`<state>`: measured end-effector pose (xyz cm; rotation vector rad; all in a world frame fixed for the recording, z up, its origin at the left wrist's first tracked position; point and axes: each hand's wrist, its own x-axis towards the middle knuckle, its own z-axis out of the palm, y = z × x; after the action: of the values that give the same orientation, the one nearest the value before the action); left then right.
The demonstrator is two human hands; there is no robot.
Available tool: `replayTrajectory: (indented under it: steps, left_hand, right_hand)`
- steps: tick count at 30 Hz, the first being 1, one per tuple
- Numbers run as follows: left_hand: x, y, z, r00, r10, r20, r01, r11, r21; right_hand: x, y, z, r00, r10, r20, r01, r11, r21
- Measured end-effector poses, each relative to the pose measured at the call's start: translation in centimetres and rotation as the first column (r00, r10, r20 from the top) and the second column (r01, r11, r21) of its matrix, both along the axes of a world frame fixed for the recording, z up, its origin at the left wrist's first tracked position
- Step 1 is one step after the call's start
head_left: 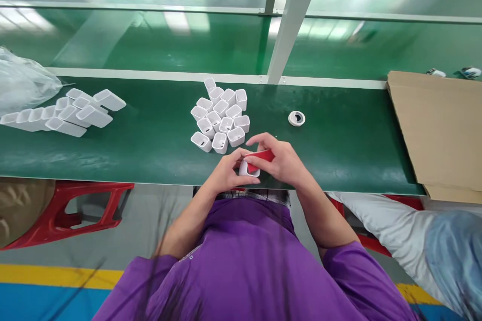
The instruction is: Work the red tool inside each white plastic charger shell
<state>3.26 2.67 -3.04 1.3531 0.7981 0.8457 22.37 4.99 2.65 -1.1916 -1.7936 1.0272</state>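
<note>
Head view; white case between left hand fingertips; red piece over it

Flat cardboard, red stool, plastic bag

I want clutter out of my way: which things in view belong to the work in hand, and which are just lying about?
Likely part of the work:
white cup in the left hand
red piece in the right hand
standing white cups ahead
white cups lying at left

Apparently lying about:
white ring (use unclear)
cardboard
clear plastic bag
</note>
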Motion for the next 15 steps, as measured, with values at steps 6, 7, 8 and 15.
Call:
replayTrajectory:
  steps: [6,7,8,15]
  left_hand:
    - [0.13,-0.03,0.31,0.998,0.050,-0.039,-0.047,0.996,0.080]
    - [0.14,-0.04,0.35,0.998,0.047,-0.053,-0.042,0.995,0.090]
    - [0.13,-0.05,0.38,0.998,0.031,-0.057,-0.025,0.995,0.092]
    - [0.03,-0.11,0.07,0.999,0.019,0.036,-0.023,0.992,0.126]
  right_hand:
    - [0.09,0.00,0.59,0.999,0.038,0.030,-0.039,0.998,0.056]
    - [0.04,-0.08,0.65,0.995,0.082,0.050,-0.085,0.995,0.055]
    - [0.00,-0.18,0.70,0.996,0.049,0.077,-0.054,0.996,0.074]
    - [0.11,-0.47,0.45,0.996,-0.048,0.072,0.037,0.988,0.147]
